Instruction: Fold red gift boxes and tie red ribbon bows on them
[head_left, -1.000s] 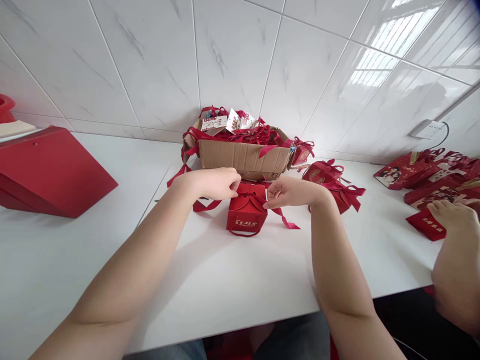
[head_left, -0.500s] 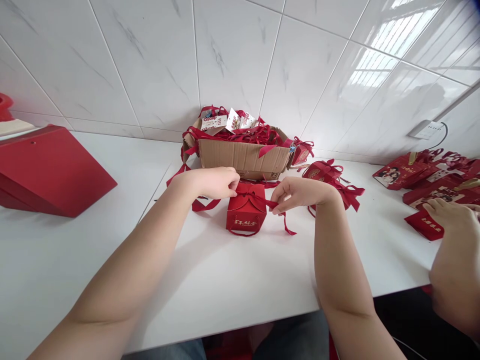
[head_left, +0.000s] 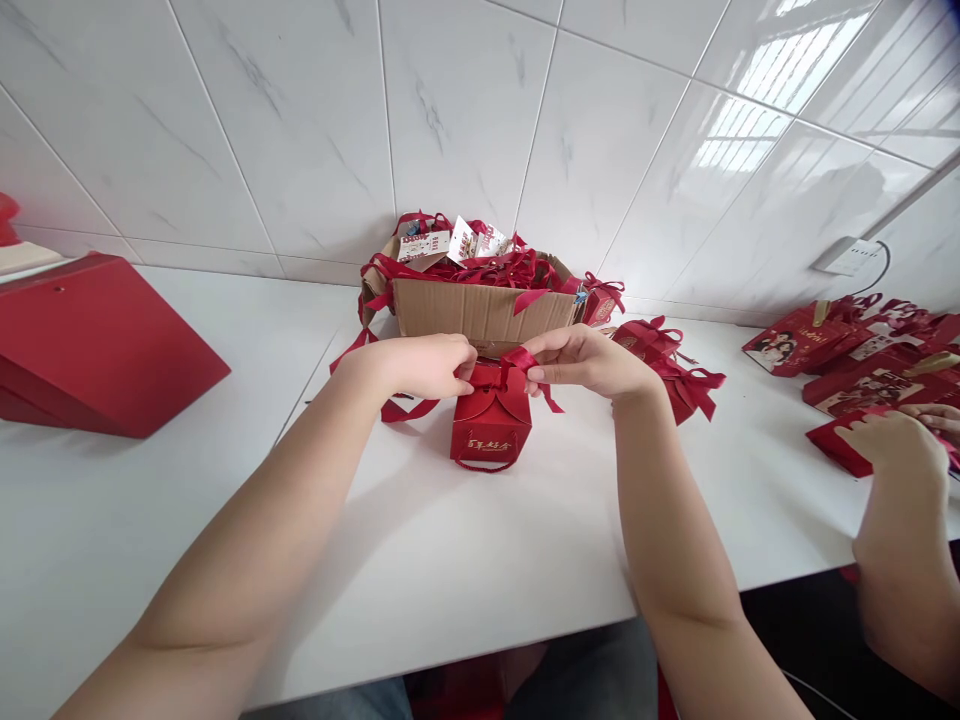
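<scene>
A small red gift box [head_left: 491,430] with gold lettering and a cord handle stands upright on the white table in front of me. Red ribbon [head_left: 519,358] runs across its top, where the box flaps meet. My left hand [head_left: 441,366] pinches the ribbon at the box's upper left edge; its fingertips are partly hidden. On the other side my right hand [head_left: 566,362] has the ribbon between thumb and fingers, folded up into a loop above the box. A ribbon tail hangs down beside the box at its right.
Behind the box a cardboard carton [head_left: 465,310] overflows with red ribbons and tags. Tied red boxes [head_left: 652,345] sit to the right. A large red box [head_left: 105,345] stands at left. At far right another person's hand [head_left: 892,440] works among red gift bags [head_left: 795,335].
My right hand has moved up and left, closer to the box top, bringing the ribbon into a loop. My left hand has stayed in place. The other person's hands shifted slightly.
</scene>
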